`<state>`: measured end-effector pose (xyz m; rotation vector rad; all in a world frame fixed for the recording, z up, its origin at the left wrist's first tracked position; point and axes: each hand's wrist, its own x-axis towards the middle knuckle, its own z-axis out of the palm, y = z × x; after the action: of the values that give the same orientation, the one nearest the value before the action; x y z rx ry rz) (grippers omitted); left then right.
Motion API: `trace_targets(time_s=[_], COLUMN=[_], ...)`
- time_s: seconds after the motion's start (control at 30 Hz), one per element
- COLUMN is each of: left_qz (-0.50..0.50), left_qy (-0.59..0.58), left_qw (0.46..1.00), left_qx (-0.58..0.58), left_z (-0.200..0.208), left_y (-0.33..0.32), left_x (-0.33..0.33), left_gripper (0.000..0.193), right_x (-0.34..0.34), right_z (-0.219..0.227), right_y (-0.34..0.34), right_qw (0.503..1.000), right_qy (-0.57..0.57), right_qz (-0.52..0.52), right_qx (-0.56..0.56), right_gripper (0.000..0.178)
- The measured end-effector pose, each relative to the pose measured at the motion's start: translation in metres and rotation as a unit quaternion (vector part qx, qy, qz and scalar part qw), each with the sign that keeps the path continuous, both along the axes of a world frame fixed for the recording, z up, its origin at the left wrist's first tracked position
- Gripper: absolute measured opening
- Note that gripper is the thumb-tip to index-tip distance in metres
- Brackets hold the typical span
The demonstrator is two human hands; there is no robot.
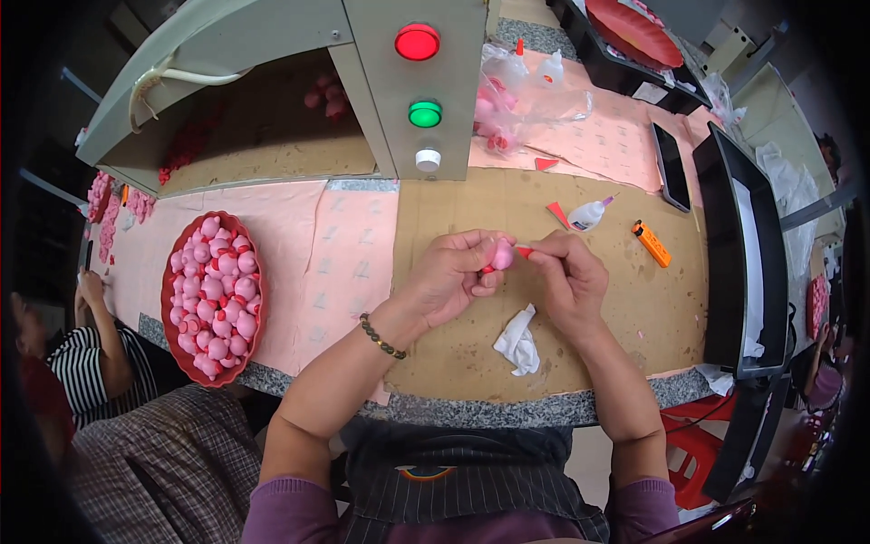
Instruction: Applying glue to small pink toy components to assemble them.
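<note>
Pink piece (503, 256): small, rounded, glossy, with a bit of red at its lower left side; held up over the near-middle of the brown cardboard (625, 326). Red piece (524, 252): small, narrow, on the right side of the pink one.

Left hand (446, 277): thumb and fingers closed around the pink piece, pinching it from the left. Right hand (573, 277): thumb and forefinger pinched together on the red piece, other fingers curled in.

Hard to make out: left fingers cover part of the pink piece; right fingertips hide much of the red one. Cannot tell whether the two pieces touch.

Just beyond the right hand: a red triangle (558, 214) next to a white squeeze bottle (587, 216) with a purplish tip, lying on its side. Farther right, an orange tool (652, 244); its kind is unclear. Nearer, between the forearms, a crumpled white tissue (518, 343).

Left, on the pink table cover (294, 227): a red scalloped bowl (169, 299) heaped with pink pieces carrying red bits. Right edge: a black bin (718, 227), a dark phone (671, 168) on its far left side. Far left, the machine (376, 54) has a shadowed opening, its contents dim. At the left rim, a person in stripes is partly cut off by the dark border.
</note>
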<state>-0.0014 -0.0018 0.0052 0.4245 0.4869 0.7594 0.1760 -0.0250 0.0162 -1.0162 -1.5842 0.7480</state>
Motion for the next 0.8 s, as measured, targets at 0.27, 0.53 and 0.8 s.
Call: trace_targets(time_s=[0.27, 0.53, 0.8], left_qz=[0.014, 0.018, -0.007], left_qy=[0.043, 0.072, 0.051], left_qw=[0.999, 0.997, 0.998], left_qx=[0.016, 0.021, 0.039], left_z=[0.004, 0.001, -0.003], left_y=[-0.002, -0.006, -0.003], left_x=[0.0, 0.006, -0.004], left_gripper=[0.025, 0.024, 0.024], right_x=[0.005, -0.013, 0.008], right_z=[-0.013, 0.001, -0.009], right_y=[0.005, -0.006, 0.003], right_qw=[0.992, 0.988, 0.994], right_qy=[-0.113, -0.02, -0.106], right_qz=[0.033, 0.042, -0.012], right_qx=[0.051, 0.145, 0.009], right_gripper=[0.013, 0.015, 0.018])
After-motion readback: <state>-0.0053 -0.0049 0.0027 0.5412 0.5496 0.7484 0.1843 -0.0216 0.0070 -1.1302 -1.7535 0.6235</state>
